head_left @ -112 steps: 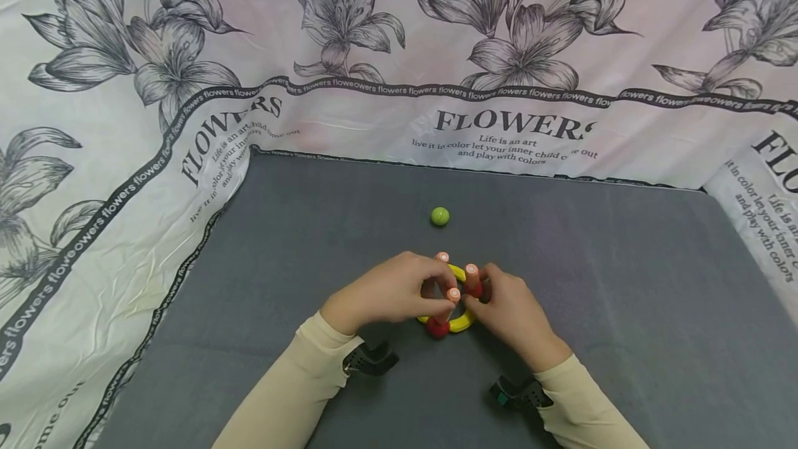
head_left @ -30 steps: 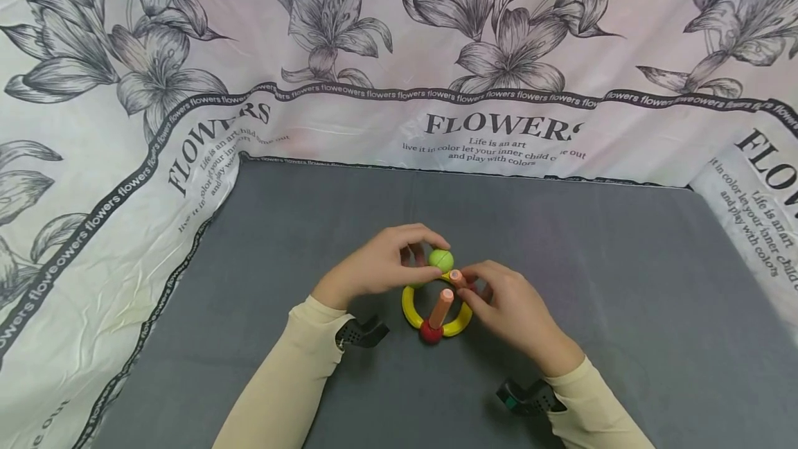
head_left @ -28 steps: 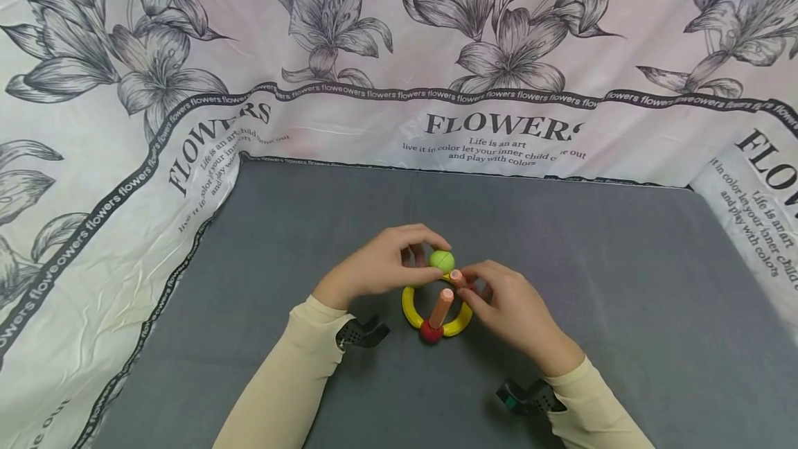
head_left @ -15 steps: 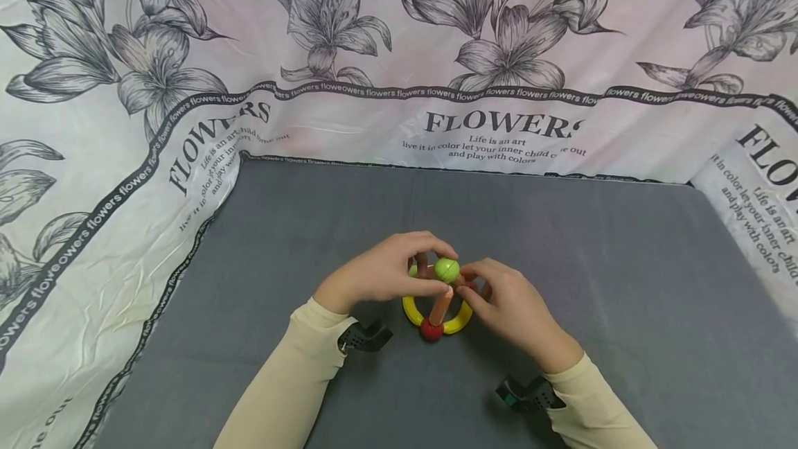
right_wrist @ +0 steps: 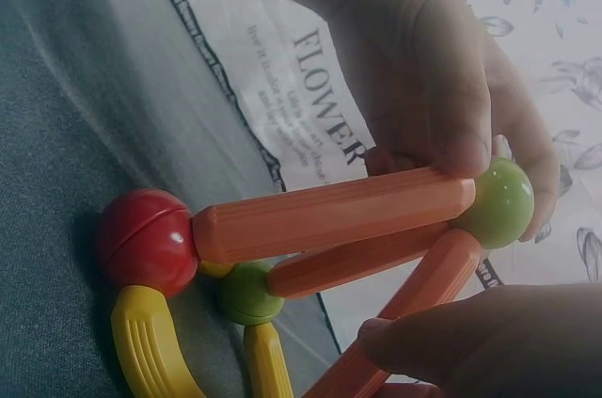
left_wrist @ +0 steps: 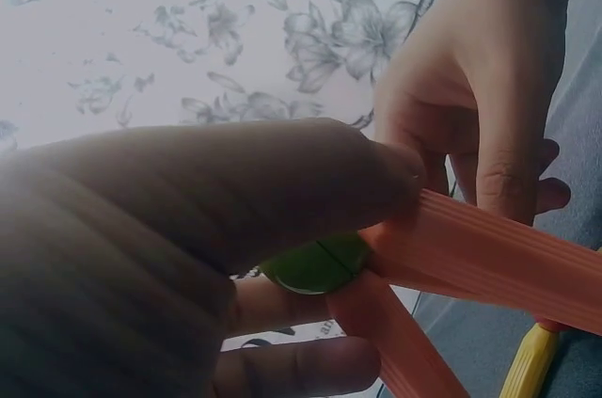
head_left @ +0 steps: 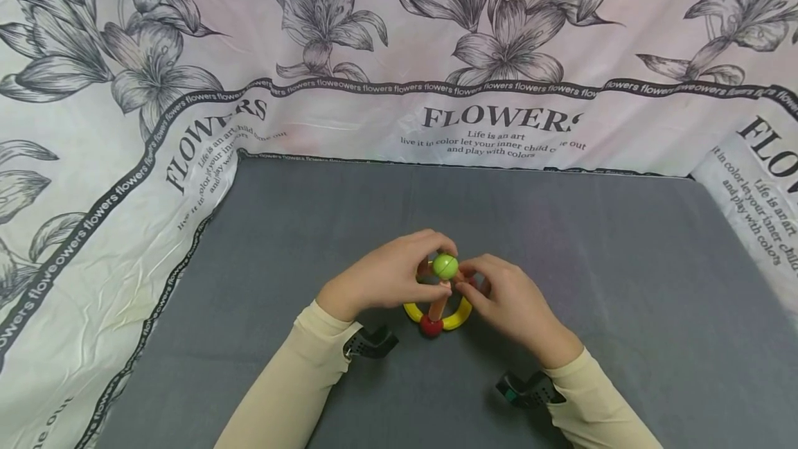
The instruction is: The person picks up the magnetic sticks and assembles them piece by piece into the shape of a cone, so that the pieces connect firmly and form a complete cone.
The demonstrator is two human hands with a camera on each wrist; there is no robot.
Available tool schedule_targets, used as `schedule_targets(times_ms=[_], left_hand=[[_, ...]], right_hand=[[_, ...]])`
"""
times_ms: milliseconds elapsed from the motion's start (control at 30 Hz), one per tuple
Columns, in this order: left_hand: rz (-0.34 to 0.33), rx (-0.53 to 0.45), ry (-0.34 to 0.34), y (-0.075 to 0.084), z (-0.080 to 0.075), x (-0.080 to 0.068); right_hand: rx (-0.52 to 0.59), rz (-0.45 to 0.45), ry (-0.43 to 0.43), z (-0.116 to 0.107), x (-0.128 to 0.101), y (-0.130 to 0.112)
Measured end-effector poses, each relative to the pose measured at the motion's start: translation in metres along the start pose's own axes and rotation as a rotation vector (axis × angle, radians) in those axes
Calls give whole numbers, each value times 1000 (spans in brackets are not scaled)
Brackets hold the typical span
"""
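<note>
My left hand (head_left: 389, 272) pinches a green ball (head_left: 445, 267) between thumb and fingers, above a ring of curved yellow pieces (head_left: 458, 317). In the right wrist view, three straight orange rods (right_wrist: 334, 214) lean inward and meet at this ball (right_wrist: 503, 202). One rod rises from a red ball (right_wrist: 146, 241) on the ring, another from a second green ball (right_wrist: 250, 293). My right hand (head_left: 511, 300) pinches the third rod (right_wrist: 414, 309), its thumb lying along it. The left thumb overlaps the front rod's upper end. Fingers hide the ring's far side in the head view.
The ring stands on a grey table cloth (head_left: 312, 213). Behind and to the left hangs a white flower-printed sheet (head_left: 349, 116). A black wrist camera (head_left: 370, 343) sits under the left wrist, another camera (head_left: 526, 390) under the right.
My left hand has picked up the green ball from beyond the ring and brought it nearer, onto the rod tops. The right hand has kept hold of its rod, barely moving lately.
</note>
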State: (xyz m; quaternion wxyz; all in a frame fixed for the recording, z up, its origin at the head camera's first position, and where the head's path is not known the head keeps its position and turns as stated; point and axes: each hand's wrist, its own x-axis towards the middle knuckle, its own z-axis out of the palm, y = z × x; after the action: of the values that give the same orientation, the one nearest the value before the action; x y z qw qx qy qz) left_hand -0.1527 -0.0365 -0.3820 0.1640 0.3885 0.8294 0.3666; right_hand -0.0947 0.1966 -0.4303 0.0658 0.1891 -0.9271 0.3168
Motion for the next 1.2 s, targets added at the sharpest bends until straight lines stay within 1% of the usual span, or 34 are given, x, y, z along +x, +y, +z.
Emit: schedule_targets(times_ms=[200,333,533,633,700,767,867,933,1000,1067,1200], left_hand=[[43,39,20,2,1,1],[59,55,32,3,1,1],[48,50,21,6,2,1],[38,52,11,6,3,2],[32,50,9,7,3,3],[26,54,10,8,3,3],[17,76,14,10,3,3],[16,100,17,12,4,3],[13,128,20,13,4,3],[10,157,27,13,4,2],[-2,216,64,12,3,0]], right_hand=[[-7,-6,4,-2,0,-1],[-12,-2,0,-3,-1,-2],[-6,3,-10,-5,-3,-1],[17,-2,-25,-4,-4,5],[68,1,-46,-2,-4,13],[146,22,-75,0,-4,24],[306,83,-113,4,-4,45],[401,128,-122,8,-6,58],[468,154,-105,12,-6,70],[506,153,-87,18,-5,78],[457,110,-39,26,0,83]])
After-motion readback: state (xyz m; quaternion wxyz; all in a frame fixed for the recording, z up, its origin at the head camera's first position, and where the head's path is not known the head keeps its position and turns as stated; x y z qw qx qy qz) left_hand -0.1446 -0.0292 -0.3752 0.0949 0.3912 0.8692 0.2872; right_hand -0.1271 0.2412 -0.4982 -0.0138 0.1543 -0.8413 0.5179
